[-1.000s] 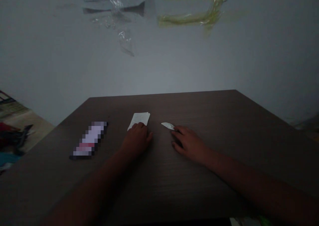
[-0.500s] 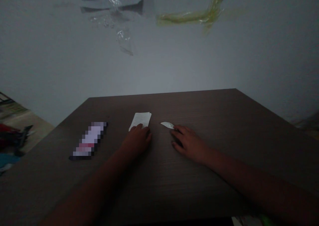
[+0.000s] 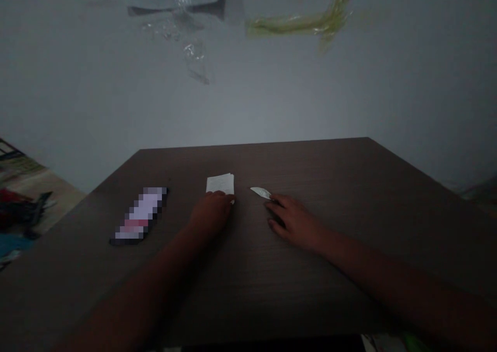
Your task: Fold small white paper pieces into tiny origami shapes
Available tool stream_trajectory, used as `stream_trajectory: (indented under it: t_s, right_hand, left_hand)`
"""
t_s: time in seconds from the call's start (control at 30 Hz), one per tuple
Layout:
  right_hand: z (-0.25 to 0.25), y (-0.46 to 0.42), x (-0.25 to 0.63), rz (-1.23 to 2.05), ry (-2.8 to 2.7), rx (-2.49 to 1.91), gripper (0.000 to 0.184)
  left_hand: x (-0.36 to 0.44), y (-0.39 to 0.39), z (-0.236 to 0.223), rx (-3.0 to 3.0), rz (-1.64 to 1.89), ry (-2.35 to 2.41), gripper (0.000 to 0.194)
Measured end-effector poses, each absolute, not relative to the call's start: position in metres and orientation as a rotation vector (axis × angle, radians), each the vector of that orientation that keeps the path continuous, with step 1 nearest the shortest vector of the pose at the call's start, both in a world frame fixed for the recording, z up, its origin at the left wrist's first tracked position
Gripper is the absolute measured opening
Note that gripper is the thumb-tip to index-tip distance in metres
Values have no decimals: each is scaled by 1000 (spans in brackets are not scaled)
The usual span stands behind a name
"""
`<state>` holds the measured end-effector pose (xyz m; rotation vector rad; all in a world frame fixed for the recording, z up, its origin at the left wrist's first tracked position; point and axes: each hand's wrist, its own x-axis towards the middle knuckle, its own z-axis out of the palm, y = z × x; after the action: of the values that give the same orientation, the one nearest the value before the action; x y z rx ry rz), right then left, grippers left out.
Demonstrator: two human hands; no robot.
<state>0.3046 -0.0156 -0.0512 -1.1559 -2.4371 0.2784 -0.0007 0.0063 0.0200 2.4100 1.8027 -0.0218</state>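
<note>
A small folded white paper lies near the middle of the dark wooden table. My left hand rests on its near edge, fingers curled down over it. To the right lies a small white pointed scrap. The fingertips of my right hand touch its near end, with the fingers bent and resting on the table.
A flat pixelated rectangular object lies on the table's left part. A pale wall rises behind the table with clear and yellowish plastic hanging at the top. Clutter sits on the floor at the far left.
The folded paper has turned from slanted to nearly square under my left hand, which shifted slightly forward over it. My right hand has stayed in place.
</note>
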Motion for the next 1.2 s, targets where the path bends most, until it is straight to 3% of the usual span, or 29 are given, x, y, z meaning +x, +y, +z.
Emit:
stream_trajectory:
  t_s: [0.23, 0.53, 1.2]
  right_hand:
    - [-56, -14, 306, 289, -2418, -1109, 44]
    - [-55, -13, 306, 302, -2424, -1111, 42]
    - [-47, -15, 303, 308, -2462, -1145, 43]
  left_hand:
    - [3, 3, 24, 2365, -46, 1923, 61]
    - [-7, 11, 19, 2414, 19, 1870, 27]
    - [-18, 30, 5, 2313, 267, 1827, 30]
